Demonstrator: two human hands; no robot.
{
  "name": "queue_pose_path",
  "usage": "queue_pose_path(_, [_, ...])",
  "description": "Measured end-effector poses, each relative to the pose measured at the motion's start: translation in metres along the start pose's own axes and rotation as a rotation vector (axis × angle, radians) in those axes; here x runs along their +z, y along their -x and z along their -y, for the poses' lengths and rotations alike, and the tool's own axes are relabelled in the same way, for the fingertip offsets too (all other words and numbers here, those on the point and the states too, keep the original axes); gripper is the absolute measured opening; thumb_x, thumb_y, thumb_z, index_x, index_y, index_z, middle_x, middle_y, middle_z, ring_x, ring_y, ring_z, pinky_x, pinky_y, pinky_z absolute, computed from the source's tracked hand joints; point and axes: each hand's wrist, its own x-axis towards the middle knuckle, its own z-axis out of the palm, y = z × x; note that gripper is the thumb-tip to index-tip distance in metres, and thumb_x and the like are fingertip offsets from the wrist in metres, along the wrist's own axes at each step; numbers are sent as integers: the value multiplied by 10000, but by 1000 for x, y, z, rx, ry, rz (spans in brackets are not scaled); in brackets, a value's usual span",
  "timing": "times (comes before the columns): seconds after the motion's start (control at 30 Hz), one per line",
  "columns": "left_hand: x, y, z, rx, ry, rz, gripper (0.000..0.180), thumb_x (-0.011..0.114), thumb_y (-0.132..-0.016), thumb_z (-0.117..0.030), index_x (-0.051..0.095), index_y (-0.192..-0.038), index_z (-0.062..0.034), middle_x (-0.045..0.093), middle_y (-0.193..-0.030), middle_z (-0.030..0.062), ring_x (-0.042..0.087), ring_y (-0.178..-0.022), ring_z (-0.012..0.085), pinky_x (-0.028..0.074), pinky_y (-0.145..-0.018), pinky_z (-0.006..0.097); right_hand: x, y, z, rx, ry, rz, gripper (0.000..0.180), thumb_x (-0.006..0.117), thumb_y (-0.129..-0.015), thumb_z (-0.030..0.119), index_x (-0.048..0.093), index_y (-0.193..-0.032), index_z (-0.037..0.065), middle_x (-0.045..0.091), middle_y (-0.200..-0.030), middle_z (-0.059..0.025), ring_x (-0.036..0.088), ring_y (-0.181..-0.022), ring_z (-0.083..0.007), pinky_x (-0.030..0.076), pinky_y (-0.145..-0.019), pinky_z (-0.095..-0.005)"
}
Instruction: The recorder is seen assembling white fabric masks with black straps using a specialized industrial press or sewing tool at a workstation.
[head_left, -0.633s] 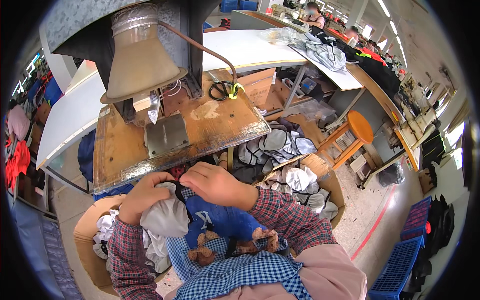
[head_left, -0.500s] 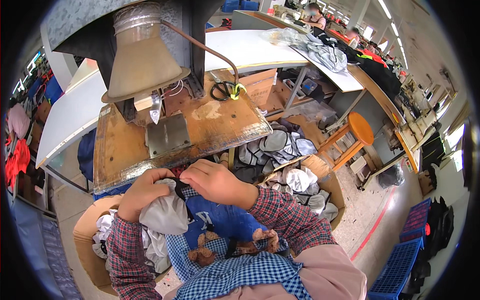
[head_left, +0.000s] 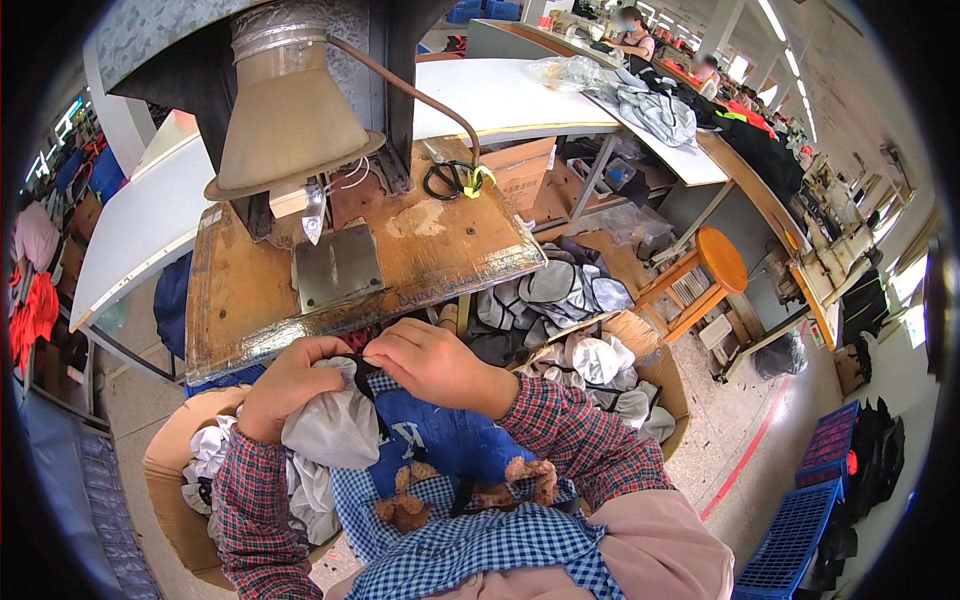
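Over my lap I hold a light grey fabric piece (head_left: 335,428) with black edging, just in front of a worn wooden work table (head_left: 430,262). My left hand (head_left: 290,388) is closed on its upper left part, and the cloth hangs in a soft pouch below the fingers. At the black edging my right hand (head_left: 440,368) pinches with thumb and fingers together; its fingertips are partly hidden. Beneath the hands lies my blue checked apron (head_left: 470,550) with a blue patch and brown bear figures.
A machine with a beige flared hood (head_left: 295,125) and a metal plate (head_left: 338,268) stands on the wooden table. Cardboard boxes of grey and white cloth flank me, left (head_left: 170,470) and right (head_left: 665,375). An orange stool (head_left: 722,258) and blue crates (head_left: 790,540) stand at right. People sit far back.
Hardly anything differs: both hands keep their grip on the grey fabric piece, and the whole view has shifted very slightly.
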Motion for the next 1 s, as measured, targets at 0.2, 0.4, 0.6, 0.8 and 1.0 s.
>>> queue_pose_path(0.2, [0,-3,0,3,-32,-14,301,599,-718,-101,632,-992,20,600,-835,-14,535,-733,60,435,-667,198,2,1,-2,45,-43,-7,141,673,-825,68,607,-939,15,632,-869,-108,625,-818,-298,526,-729,-373])
queue_pose_path(0.4, [-2,-5,2,-16,-18,-8,304,612,-711,-118,636,-978,25,611,-833,-8,545,-732,66,437,-672,200,2,0,-3,78,-90,-17,139,677,-834,77,615,-946,24,632,-865,-113,622,-808,-312,524,-719,-384])
queue_pose_path(0.6, [-2,-5,1,6,-8,-22,305,616,-707,-116,636,-977,25,609,-826,-7,543,-727,69,436,-668,202,1,-1,-4,79,-91,-18,134,676,-833,73,612,-941,24,627,-860,-114,618,-811,-315,522,-724,-385])
queue_pose_path(0.8, [-3,-8,-2,3,-37,-37,303,625,-710,-131,634,-970,25,608,-829,-2,541,-733,71,437,-671,210,4,2,-9,112,-110,-22,126,663,-830,48,608,-940,22,622,-881,-126,615,-841,-326,519,-737,-393])
queue_pose_path(1.0, [-26,-19,5,71,-116,-9,368,660,-722,-147,630,-1043,30,629,-910,10,570,-828,94,452,-754,227,15,-7,-18,210,-148,-90,85,662,-857,65,629,-924,23,645,-843,-136,643,-803,-325,517,-694,-376])
